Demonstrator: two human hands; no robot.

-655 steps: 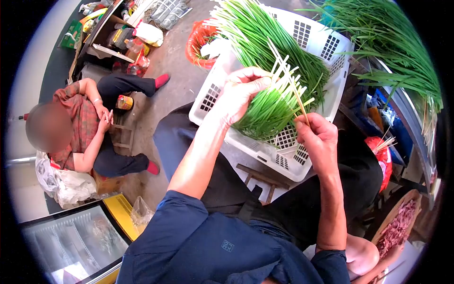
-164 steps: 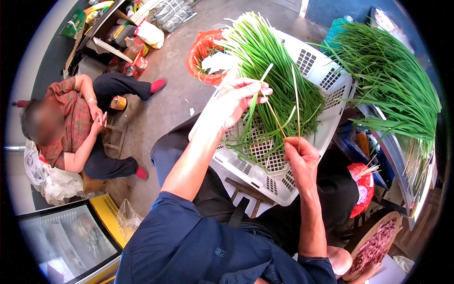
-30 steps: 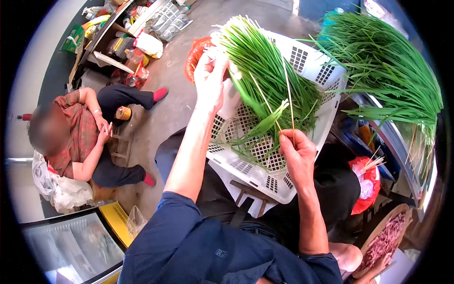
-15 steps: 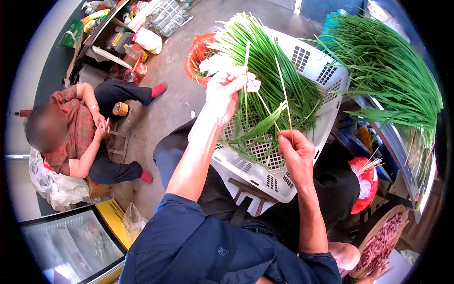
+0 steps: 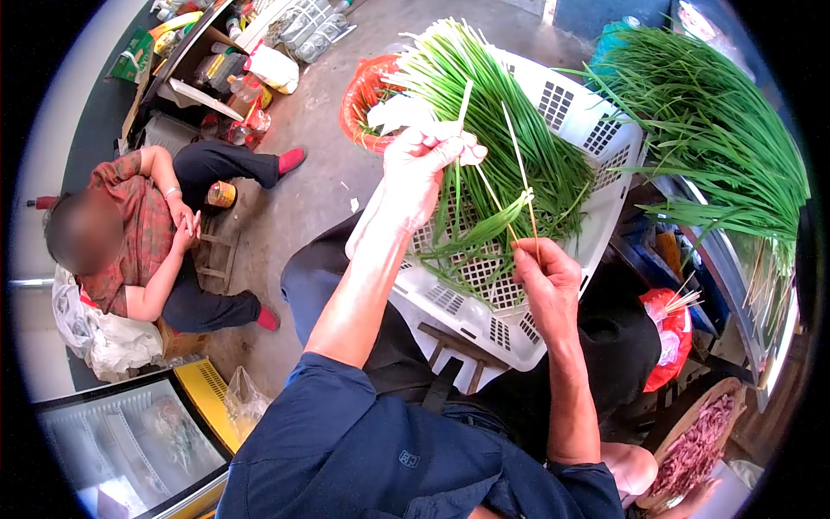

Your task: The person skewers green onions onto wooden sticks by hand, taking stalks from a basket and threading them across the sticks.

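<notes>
My left hand [image 5: 425, 169] pinches a green chive with a pale stem end over the left part of a white plastic basket [image 5: 553, 95]. Two thin wooden skewers [image 5: 517, 151] spread upward from the closed fingers of my right hand [image 5: 546, 259], held over the basket's near side. A folded chive [image 5: 501, 216] hangs on the skewers, its pale end at the right one. Behind my hands a large bundle of chives [image 5: 493, 104] lies in the basket, white ends toward the far left. Loose green leaves rest on the basket floor.
A seated person [image 5: 143, 216] is at the left, near a fridge [image 5: 130, 441]. An orange-lined bin [image 5: 359, 95] stands beyond the basket. More chives [image 5: 718, 130] lie at the right, above a red bag with skewers [image 5: 666, 337]. A co-worker's hand touches a round tray [image 5: 700, 441].
My left hand has come back from the far left toward the skewers, now holding a chive. The folded chive has shifted against the right skewer. My right hand keeps its hold.
</notes>
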